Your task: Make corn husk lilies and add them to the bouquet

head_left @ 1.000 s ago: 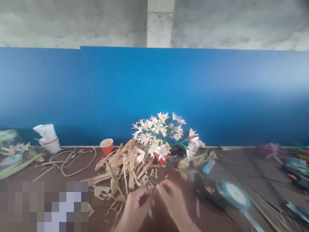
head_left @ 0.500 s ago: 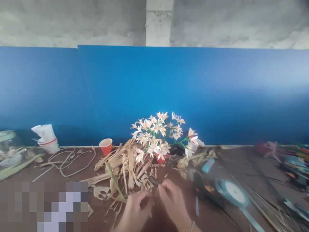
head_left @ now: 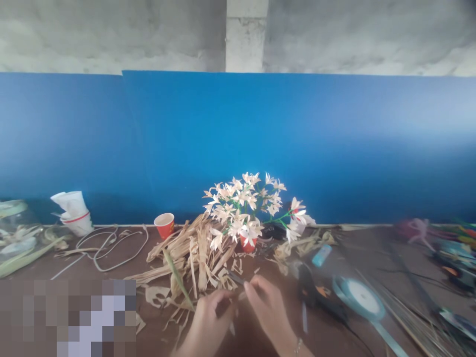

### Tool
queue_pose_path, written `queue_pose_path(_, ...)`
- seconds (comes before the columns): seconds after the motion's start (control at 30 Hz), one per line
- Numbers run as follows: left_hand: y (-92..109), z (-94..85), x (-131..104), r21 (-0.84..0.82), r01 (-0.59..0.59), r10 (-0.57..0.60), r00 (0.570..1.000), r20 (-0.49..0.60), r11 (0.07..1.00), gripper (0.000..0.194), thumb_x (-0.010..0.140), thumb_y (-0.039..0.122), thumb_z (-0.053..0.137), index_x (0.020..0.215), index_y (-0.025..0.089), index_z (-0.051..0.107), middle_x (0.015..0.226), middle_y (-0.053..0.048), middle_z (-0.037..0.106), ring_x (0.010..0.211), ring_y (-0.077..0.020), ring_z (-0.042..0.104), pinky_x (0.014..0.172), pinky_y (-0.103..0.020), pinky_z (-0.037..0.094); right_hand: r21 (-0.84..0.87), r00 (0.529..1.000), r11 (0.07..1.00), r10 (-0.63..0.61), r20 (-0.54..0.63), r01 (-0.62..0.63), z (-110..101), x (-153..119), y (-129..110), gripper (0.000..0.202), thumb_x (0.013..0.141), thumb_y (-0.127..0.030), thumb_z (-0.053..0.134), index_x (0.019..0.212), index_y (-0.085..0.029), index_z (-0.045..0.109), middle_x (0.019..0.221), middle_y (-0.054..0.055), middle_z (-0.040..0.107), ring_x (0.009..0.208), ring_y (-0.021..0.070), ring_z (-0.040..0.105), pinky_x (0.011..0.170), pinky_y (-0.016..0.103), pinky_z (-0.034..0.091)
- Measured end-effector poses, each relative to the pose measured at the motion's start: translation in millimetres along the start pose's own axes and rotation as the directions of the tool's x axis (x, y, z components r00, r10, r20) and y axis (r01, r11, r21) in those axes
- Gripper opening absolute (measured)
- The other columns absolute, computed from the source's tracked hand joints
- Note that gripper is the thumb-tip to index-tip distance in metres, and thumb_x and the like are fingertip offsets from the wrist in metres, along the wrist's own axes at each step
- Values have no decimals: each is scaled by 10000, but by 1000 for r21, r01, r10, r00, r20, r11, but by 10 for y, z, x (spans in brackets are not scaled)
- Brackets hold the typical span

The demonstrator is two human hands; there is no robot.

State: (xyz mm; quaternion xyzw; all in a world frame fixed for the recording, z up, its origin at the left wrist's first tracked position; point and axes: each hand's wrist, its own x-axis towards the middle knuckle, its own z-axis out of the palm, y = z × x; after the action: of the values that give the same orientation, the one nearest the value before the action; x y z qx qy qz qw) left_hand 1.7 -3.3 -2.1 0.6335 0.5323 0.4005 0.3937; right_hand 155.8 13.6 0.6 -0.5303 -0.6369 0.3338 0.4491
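Note:
Low in the middle of the head view, my left hand (head_left: 212, 317) is closed in a pinch. A small pale pointed piece (head_left: 232, 328) pokes out below its fingers; it looks like corn husk. My right hand (head_left: 267, 303) faces it a short way off, thumb and fingers pinched together. What the right fingers grip is too small to make out. A dark narrow blade (head_left: 235, 277) lies right by those fingertips; I cannot tell whether they touch it. Just beyond my hands is a heap of dry corn husks (head_left: 203, 263), with one greenish strip (head_left: 176, 277).
White husk flowers (head_left: 238, 210) on green stems stand in a red cup (head_left: 248, 243). Another red paper cup (head_left: 164, 225) is left of them. A white cable (head_left: 121, 253) lies coiled at left. A dark glue gun (head_left: 316, 292) and a light-blue ribbon roll (head_left: 360, 297) lie at right.
My hands stay almost in place, fingers shifting slightly. A pale bit now shows more clearly between them. The whole view has moved a little.

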Motion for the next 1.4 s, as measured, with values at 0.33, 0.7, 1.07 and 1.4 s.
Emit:
queue_pose_path(0.33, -46, -5, 39, -172, 58, -68, 996, -54, 983, 152, 756, 270, 542, 694, 159, 625, 571, -3, 618, 438, -97, 477, 441, -197, 366, -77, 994, 994, -84, -69, 79, -141, 100, 10, 333, 857, -398, 405, 615, -186, 489, 571, -20, 492, 561, 127, 485, 530, 216, 392)
queue_pose_path(0.7, 145, 1, 60, -588, 190, -268, 962, -48, 786, 254, 638, 376, 667, 694, 148, 568, 557, -1, 619, 330, -49, 422, 337, -176, 273, -953, 972, 251, 202, -120, -170, -1286, 16, 475, 369, 652, -20, 469, 993, -125, 565, 968, 160, 608, 939, 312, 579, 720, 375, 437)
queue_pose_path(1.07, 186, 11, 78, -754, 220, -337, 942, -1, 619, 368, 523, 419, 748, 637, 164, 509, 526, -17, 639, 439, -132, 577, 399, -205, 385, -689, 969, 707, -246, -27, 161, -1171, -26, 445, 248, 738, -165, 440, 960, -229, 531, 865, 74, 647, 758, 225, 629, 608, 276, 466)
queue_pose_path(1.4, 209, 20, 110, -795, 268, -406, 913, 30, 545, 376, 443, 377, 793, 580, 162, 516, 352, 83, 479, 299, -40, 399, 341, -150, 271, -287, 860, 811, -481, 170, 510, -245, -44, 44, 67, 735, -222, 486, 669, -220, 482, 675, 2, 487, 600, 132, 490, 504, 197, 404)
